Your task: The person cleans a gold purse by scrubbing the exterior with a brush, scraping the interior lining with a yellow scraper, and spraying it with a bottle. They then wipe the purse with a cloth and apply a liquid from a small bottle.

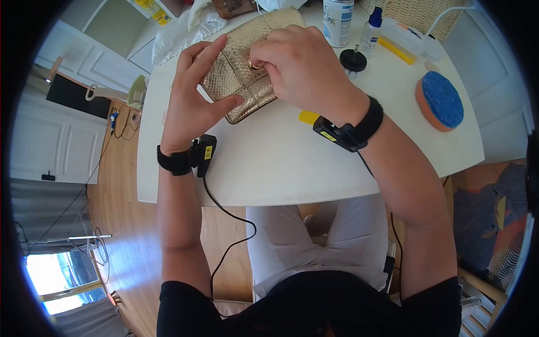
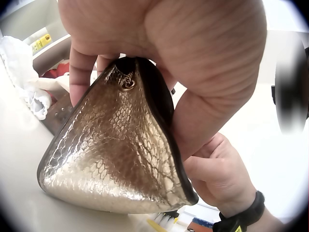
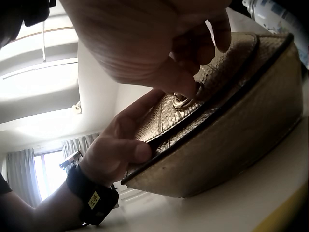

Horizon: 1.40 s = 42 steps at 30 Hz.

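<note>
A gold snakeskin-textured handbag (image 1: pixel 230 76) with dark edging sits on the white table, slanted in the head view. My left hand (image 1: pixel 193 95) holds its left end, thumb at the front edge and fingers over the flap. Between the thumb and fingertips of my right hand (image 1: pixel 303 67) is the gold clasp (image 3: pixel 181 102) on the flap, partly hidden by the fingers. In the left wrist view the bag's end panel (image 2: pixel 111 154) faces the camera, with a small metal ring (image 2: pixel 128 87) near its top. The flap lies over the bag's front in the right wrist view.
Behind the right hand stand a white and blue can (image 1: pixel 338 22) and a blue-capped bottle (image 1: pixel 370 33). A black round-topped brush (image 1: pixel 353 60) and a blue and orange sponge (image 1: pixel 441 101) are to the right. White cloth (image 1: pixel 179 42) lies at the back left.
</note>
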Motion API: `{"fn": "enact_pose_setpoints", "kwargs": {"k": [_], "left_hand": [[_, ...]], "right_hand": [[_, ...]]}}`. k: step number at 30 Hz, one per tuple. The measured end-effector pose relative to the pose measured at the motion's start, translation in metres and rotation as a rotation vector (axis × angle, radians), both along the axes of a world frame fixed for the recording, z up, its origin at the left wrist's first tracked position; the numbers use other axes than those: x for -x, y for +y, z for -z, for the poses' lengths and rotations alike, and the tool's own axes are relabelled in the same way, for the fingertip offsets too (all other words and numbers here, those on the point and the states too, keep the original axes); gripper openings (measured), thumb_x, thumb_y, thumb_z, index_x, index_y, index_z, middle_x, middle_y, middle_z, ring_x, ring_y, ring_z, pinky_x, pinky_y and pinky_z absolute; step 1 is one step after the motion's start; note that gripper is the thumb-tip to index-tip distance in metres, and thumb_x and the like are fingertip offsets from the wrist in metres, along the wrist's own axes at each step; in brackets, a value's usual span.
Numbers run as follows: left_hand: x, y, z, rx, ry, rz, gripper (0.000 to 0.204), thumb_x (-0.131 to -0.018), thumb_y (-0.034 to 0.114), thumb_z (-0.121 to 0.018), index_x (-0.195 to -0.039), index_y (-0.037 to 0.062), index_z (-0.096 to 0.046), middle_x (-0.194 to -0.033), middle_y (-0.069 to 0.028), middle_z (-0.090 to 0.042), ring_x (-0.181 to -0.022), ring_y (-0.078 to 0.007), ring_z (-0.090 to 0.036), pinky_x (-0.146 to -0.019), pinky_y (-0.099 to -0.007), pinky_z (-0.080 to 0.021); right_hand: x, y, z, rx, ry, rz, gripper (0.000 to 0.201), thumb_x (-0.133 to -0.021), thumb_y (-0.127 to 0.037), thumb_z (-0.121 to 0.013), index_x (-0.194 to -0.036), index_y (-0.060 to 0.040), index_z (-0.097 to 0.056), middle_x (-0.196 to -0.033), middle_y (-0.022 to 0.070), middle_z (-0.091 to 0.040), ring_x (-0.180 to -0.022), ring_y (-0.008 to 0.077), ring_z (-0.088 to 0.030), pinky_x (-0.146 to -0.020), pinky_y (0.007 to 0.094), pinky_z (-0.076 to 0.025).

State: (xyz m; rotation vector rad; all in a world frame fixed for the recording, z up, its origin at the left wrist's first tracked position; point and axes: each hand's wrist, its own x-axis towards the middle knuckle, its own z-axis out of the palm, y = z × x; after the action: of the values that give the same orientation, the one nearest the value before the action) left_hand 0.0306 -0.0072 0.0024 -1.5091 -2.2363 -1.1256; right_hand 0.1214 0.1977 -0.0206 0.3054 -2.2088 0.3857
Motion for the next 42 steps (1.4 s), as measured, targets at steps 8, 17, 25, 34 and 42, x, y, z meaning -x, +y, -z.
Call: {"fn": "enact_pose_setpoints", "kwargs": {"k": [8,17,25,34,42], "left_hand": [[-0.002,0.000,-0.001,0.011,-0.023,-0.015,0.093,-0.058,0.002,-0.087,-0.146,0.0151,-0.057,-0.133,-0.0110,-0.053,-0.123,-0.0270,-0.056,-0.104,-0.0368,-0.047],[-0.002,-0.001,-0.002,0.011,0.000,-0.011,0.093,-0.059,0.002,-0.087,-0.145,0.0150,-0.057,-0.133,-0.0120,-0.052,-0.123,-0.0281,-0.056,-0.103,-0.0370,-0.048],[0.000,0.000,0.000,0.009,-0.015,-0.010,0.093,-0.058,0.002,-0.087,-0.145,0.0151,-0.057,-0.133,-0.0116,-0.052,-0.123,-0.0276,-0.056,-0.104,-0.0368,-0.047],[0.003,0.001,0.004,-0.015,-0.012,0.005,0.093,-0.058,0.002,-0.087,-0.145,0.0151,-0.057,-0.134,-0.0112,-0.052,-0.123,-0.0268,-0.056,-0.104,-0.0362,-0.047],[0.001,0.001,0.002,-0.017,-0.013,0.014,0.093,-0.058,0.002,-0.087,-0.145,0.0148,-0.057,-0.133,-0.0112,-0.053,-0.123,-0.0273,-0.056,-0.104,-0.0362,-0.047]], "right_hand": [[-0.010,-0.004,-0.013,0.102,-0.120,0.077,0.011,-0.082,-0.024,-0.073,-0.080,-0.0130,-0.074,-0.072,0.0035,-0.069,-0.075,0.0263,-0.067,-0.076,0.0432,-0.046],[-0.004,-0.006,-0.005,0.041,-0.175,0.167,0.032,-0.088,-0.034,-0.069,-0.069,-0.0078,-0.073,-0.060,0.0091,-0.066,-0.058,0.0284,-0.065,-0.070,0.0432,-0.045],[-0.004,-0.005,-0.006,0.042,-0.179,0.146,0.025,-0.086,-0.029,-0.070,-0.072,-0.0086,-0.073,-0.063,0.0092,-0.067,-0.062,0.0285,-0.067,-0.071,0.0435,-0.046],[-0.001,-0.011,-0.001,0.107,-0.043,0.062,0.011,-0.076,-0.018,-0.074,-0.080,-0.0099,-0.067,-0.069,0.0081,-0.068,-0.074,0.0283,-0.069,-0.074,0.0445,-0.046],[-0.003,-0.002,-0.004,0.097,-0.097,0.069,0.008,-0.076,-0.016,-0.072,-0.079,-0.0101,-0.068,-0.070,0.0068,-0.068,-0.074,0.0296,-0.068,-0.074,0.0449,-0.045]]}}
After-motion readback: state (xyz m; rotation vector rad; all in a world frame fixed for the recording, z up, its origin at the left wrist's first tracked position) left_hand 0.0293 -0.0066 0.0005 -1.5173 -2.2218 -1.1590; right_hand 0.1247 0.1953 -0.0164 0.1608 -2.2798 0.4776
